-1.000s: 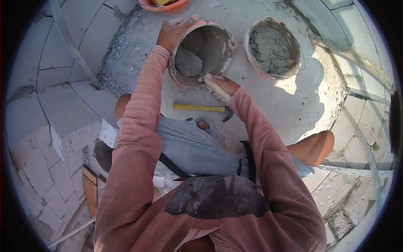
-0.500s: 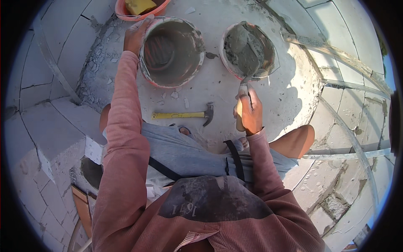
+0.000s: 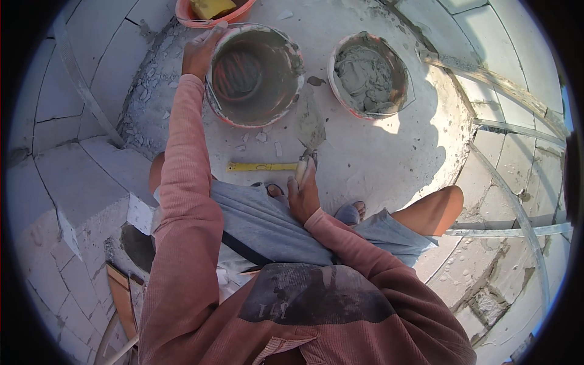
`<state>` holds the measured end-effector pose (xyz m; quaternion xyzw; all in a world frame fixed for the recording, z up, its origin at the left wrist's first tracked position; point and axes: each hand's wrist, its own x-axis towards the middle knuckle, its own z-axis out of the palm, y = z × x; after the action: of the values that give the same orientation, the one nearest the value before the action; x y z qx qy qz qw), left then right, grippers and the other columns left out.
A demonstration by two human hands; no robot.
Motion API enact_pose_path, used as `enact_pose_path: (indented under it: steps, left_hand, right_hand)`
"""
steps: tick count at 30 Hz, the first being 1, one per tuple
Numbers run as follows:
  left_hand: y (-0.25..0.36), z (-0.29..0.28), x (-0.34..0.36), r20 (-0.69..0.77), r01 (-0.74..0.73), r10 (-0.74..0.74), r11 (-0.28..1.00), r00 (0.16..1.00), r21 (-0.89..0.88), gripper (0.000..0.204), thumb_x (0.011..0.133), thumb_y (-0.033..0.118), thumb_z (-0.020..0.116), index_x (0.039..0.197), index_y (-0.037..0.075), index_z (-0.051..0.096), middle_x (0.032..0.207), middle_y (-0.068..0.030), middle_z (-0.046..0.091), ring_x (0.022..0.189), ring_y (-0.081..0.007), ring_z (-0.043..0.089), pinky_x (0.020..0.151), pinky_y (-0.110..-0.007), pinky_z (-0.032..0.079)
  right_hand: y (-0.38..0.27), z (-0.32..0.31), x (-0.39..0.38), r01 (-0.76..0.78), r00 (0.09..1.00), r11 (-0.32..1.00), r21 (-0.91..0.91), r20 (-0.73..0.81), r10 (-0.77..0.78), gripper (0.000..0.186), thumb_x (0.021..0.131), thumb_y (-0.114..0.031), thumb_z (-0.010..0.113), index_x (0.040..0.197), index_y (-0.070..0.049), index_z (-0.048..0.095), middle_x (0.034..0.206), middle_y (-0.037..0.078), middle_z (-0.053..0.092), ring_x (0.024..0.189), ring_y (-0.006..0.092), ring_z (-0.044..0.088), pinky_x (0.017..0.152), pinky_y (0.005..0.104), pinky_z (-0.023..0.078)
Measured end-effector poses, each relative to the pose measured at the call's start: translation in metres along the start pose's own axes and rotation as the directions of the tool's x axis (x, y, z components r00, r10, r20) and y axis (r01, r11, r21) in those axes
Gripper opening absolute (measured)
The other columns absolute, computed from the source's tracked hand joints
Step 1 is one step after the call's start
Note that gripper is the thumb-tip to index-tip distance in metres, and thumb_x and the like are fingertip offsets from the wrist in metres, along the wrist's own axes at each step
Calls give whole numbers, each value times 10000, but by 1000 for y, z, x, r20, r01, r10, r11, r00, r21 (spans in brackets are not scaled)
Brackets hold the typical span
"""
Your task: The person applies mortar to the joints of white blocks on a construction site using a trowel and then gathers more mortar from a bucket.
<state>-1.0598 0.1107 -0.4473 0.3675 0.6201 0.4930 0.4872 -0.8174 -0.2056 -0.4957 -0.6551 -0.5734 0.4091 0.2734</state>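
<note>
My left hand (image 3: 201, 53) is closed on the rim of a mortar-smeared bucket (image 3: 293, 91), which is tilted and holds only a grey coating with reddish patches on its bottom. In my right hand (image 3: 305, 198) is the pale handle of a trowel (image 3: 311, 129). The trowel's blade, coated in grey mortar, points away from me just right of that bucket. Farther right stands a second bucket (image 3: 396, 56) with wet grey mortar (image 3: 365, 73) inside. A hammer with a yellow handle (image 3: 261, 166) lies on the floor; my right hand and the trowel hide its head.
An orange-red basin (image 3: 213, 22) with a yellow sponge (image 3: 212, 7) is at the far left. Block walls rise on both sides, with metal bars (image 3: 511, 230) along the right. Rubble (image 3: 146, 79) lines the left wall's foot. My feet and knees flank the near floor.
My right hand has drawn the trowel out of the mortar bucket and brought it left and nearer, over the hammer's head. My left hand stays on the rim of its bucket.
</note>
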Motion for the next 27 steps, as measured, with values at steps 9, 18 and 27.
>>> enact_pose_path:
  steps: [9,18,27]
  left_hand:
    - [8,1,-7,74,-132,112,917,991,377,537,865,523,707,1008,8,761,861,-47,727,773,-106,643,735,-272,511]
    - [4,16,-20,276,-419,321,770,906,482,513,905,505,662,1050,22,756,890,-46,734,806,-121,648,781,-276,508]
    - [2,-2,-22,254,-359,269,824,929,439,504,907,529,624,986,49,754,817,-99,722,729,-185,639,747,-320,493]
  right_hand:
    - [-37,-115,39,-1,863,935,-354,472,179,580,956,-246,524,1456,-13,343,1250,319,564,1073,508,590,977,511,456]
    - [-10,-112,102,-42,922,819,-572,295,253,582,954,-372,530,1459,-121,387,1170,241,643,1057,444,628,941,543,467]
    - [-9,-106,130,43,993,709,-704,108,46,547,953,-410,549,1426,-154,453,1225,207,612,1029,427,641,887,523,512]
